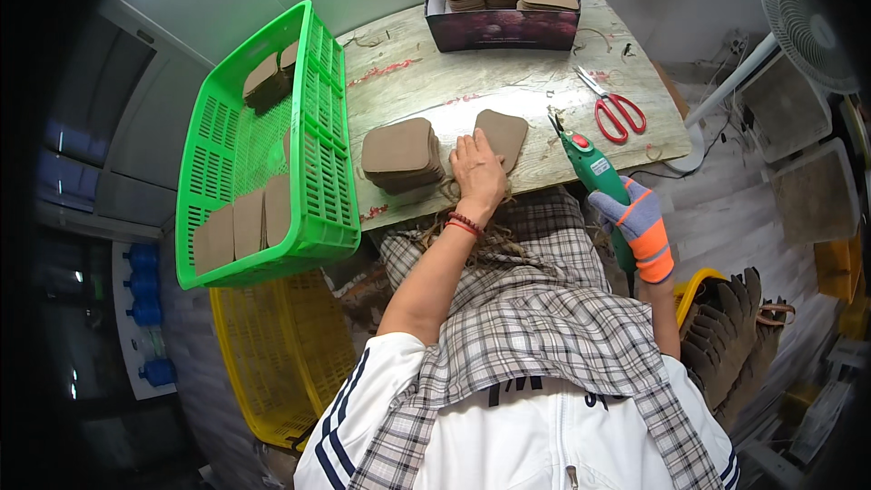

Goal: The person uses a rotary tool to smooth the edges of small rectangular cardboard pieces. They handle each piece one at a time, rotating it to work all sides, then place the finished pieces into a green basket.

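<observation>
While gripped, green tool (594, 168) tableside.

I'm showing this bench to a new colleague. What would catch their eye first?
Probably the bright green basket tilted at the table's left edge, brown pieces inside. Next, the right hand in an orange and grey glove gripping a green power tool, while the bare left hand presses a brown piece mid-table.

Small workshop, piecework setup.
Worn counter (508, 82) with stacked brown cut pieces (401, 156), plastic crates (318, 172), scissors (617, 109), green power tool (594, 168).
</observation>
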### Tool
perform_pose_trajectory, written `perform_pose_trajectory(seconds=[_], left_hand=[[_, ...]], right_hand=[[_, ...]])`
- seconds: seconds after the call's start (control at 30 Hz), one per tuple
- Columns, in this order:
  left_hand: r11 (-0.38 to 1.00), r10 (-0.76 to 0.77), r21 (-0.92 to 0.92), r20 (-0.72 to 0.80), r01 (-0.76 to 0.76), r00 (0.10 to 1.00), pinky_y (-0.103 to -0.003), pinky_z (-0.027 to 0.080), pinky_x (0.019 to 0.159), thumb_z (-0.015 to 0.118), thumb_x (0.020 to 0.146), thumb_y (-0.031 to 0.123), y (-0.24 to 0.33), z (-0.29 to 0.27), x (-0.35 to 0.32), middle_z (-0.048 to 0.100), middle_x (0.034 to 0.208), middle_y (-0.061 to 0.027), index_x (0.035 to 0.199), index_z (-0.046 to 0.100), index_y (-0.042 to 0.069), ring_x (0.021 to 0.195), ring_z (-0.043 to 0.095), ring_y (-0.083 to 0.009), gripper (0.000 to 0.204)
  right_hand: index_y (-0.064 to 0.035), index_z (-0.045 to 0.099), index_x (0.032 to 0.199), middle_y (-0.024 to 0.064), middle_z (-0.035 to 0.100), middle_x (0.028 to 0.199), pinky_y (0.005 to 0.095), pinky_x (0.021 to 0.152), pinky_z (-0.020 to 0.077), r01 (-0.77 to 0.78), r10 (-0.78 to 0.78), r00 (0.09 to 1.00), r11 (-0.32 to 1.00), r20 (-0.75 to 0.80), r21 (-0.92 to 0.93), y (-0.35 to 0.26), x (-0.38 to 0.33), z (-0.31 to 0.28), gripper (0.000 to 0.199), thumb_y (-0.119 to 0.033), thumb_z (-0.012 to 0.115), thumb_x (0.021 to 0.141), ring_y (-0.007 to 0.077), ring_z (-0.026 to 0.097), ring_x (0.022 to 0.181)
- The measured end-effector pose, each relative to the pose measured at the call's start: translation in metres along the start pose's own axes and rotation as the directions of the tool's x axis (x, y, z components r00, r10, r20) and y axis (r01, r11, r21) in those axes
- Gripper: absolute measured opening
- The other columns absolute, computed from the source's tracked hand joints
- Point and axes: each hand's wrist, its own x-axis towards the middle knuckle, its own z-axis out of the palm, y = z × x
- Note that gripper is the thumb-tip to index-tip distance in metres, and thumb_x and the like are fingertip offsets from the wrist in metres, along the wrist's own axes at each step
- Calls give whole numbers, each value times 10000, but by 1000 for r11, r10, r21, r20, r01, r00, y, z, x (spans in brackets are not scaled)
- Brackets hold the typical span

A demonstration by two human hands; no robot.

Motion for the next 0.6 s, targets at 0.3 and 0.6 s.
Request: perform_pose_trajectory(seconds=[0.3, 0.6], left_hand=[[889, -141, -452, -118, 74, 983, -404, 411, 888, 679, 748, 20, 0, -6, 1, 551, 1145, -168, 1173, 531, -11, 975, 527, -280, 451], [-684, -281, -719, 415, 122, 866, -380, 462, 963, 583, 871, -18, 42, -59, 17, 594, 1116, -127, 1160, 504, -16, 1034, 576, -246, 300]], right_hand=[[-12, 607, 938, 11, 591, 648, 216, 470, 408, -15, 15, 1000, 999, -3, -44, 8, 4, -2, 304, -246, 732, 791, 62, 530, 520], [-4, 616, 971, 1, 580, 619, 215, 456, 402, 38, -39, 998, 999, -40, -12, -1, -4, 15, 367, -264, 767, 760, 47, 498, 498]])
